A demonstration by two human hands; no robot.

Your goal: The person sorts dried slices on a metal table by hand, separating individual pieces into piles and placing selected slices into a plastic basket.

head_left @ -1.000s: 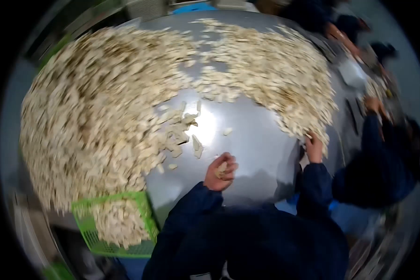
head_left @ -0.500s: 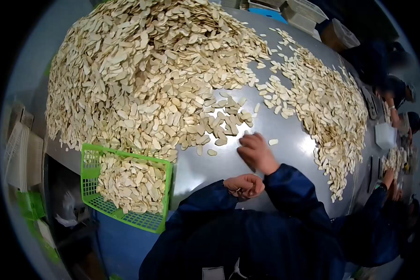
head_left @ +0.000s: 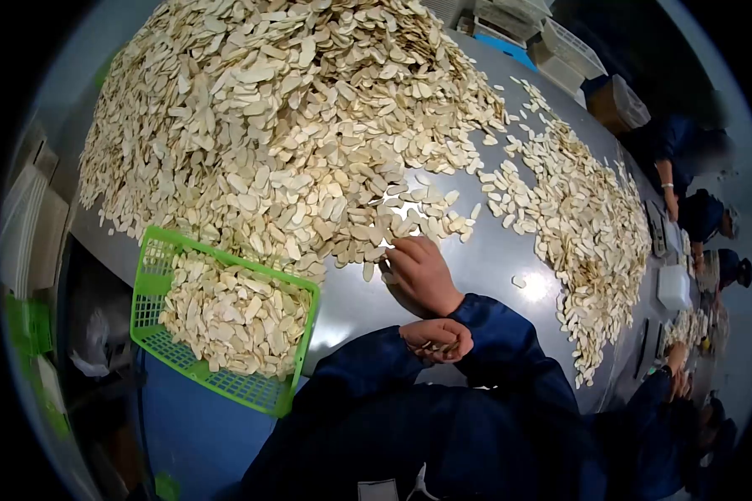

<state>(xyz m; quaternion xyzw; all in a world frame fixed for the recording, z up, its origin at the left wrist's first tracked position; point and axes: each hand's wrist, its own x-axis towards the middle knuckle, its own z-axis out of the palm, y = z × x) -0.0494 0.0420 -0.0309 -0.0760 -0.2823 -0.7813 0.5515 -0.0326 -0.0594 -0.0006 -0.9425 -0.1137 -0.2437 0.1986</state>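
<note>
A large heap of pale, flat, oblong dried slices point(head_left: 251, 134) covers the left and back of the metal table. My right hand point(head_left: 424, 274) is at the heap's near edge, its bent fingertips down among the loose slices. Whether a slice is pinched there is hidden. Close to my body, my left hand point(head_left: 437, 341) is curled palm up around some pale slices, partly visible between its fingers. To the left, a green plastic basket point(head_left: 144, 311) stands tilted at the table's edge, holding many of the same slices.
A second spread of slices point(head_left: 589, 242) lies to the right on the metal table point(head_left: 476, 271), with a single slice point(head_left: 519, 282) beside it. Pale plastic baskets point(head_left: 566, 54) stand at the back. Along the right side are a white container point(head_left: 673, 287) and several people in dark clothing.
My right hand has moved left from the bare metal to the heap's edge. My left hand stays near my body, now turned so slices show in it. The view has shifted slightly.
</note>
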